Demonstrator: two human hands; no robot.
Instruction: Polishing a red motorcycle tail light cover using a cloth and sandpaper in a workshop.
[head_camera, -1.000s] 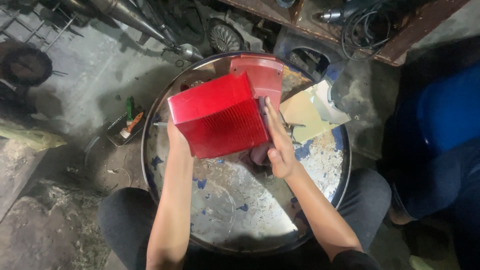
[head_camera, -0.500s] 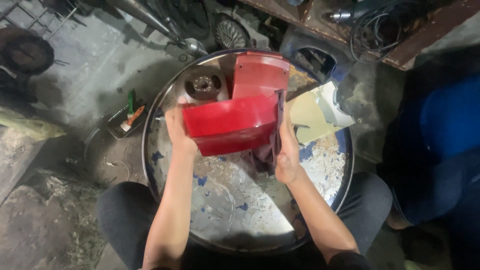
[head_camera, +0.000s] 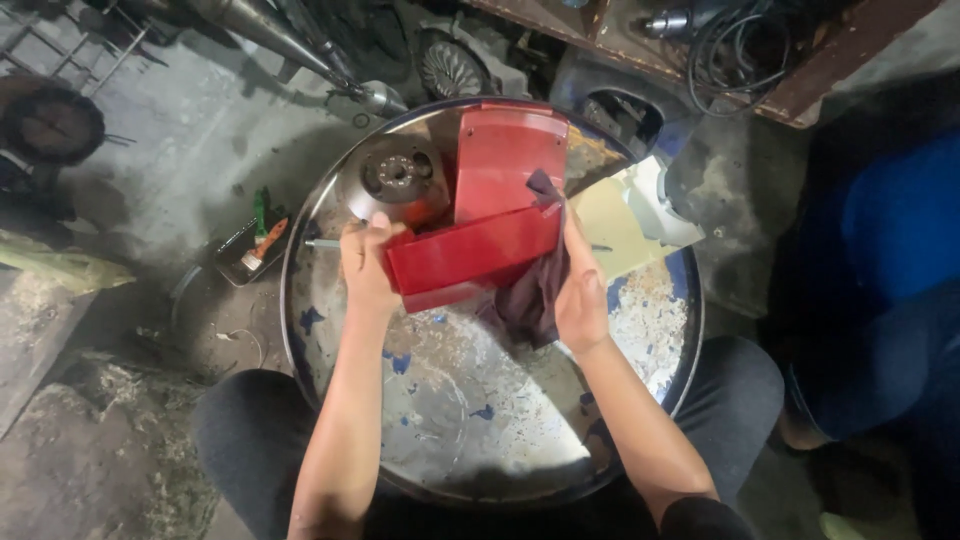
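Hands (head_camera: 368, 268) (head_camera: 580, 290) gripping red cover (head_camera: 470, 258), dark rag (head_camera: 530, 295) underneath.

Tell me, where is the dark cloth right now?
The dark cloth hangs under the right hand, against the red cover's right end, above the round metal tray.

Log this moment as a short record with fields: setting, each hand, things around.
setting: person seated at a round metal drum top with chipped blue paint, in a workshop
left hand: grips the left end of a red plastic cover
right hand: presses a dark cloth against the cover's right end
behind cover: second red panel and a round metal part
right of panel: pale flat piece
floor, left: small tray with tools
right edge: another person in blue
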